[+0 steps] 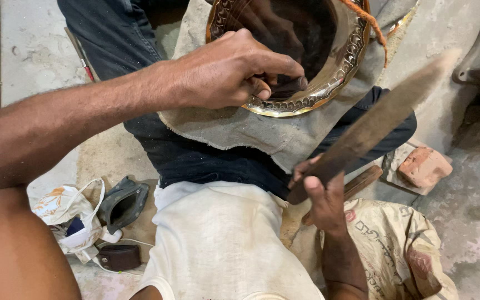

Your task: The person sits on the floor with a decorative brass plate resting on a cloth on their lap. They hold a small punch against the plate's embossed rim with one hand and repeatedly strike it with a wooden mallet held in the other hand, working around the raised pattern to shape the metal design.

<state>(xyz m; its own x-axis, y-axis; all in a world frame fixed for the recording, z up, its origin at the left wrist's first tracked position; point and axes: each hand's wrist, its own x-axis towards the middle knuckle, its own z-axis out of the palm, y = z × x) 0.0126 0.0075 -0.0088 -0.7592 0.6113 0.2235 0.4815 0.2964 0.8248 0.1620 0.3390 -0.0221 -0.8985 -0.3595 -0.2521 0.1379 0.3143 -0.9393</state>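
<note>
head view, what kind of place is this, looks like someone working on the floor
Probably a small metalworking workshop at floor level. The left hand presses a short dark punch onto a round embossed brass plate resting on grey cloth; the right hand swings a blurred wooden mallet over bare concrete floor.

Motion-blurred wooden mallet point(379, 119) tip

Left hand point(234, 69) pressing a small dark tool point(289, 88) against the patterned rim of a brass bowl point(329, 72) on grey cloth point(251, 130); right hand point(320, 194) gripping a blurred wooden mallet point(370, 128).
</note>
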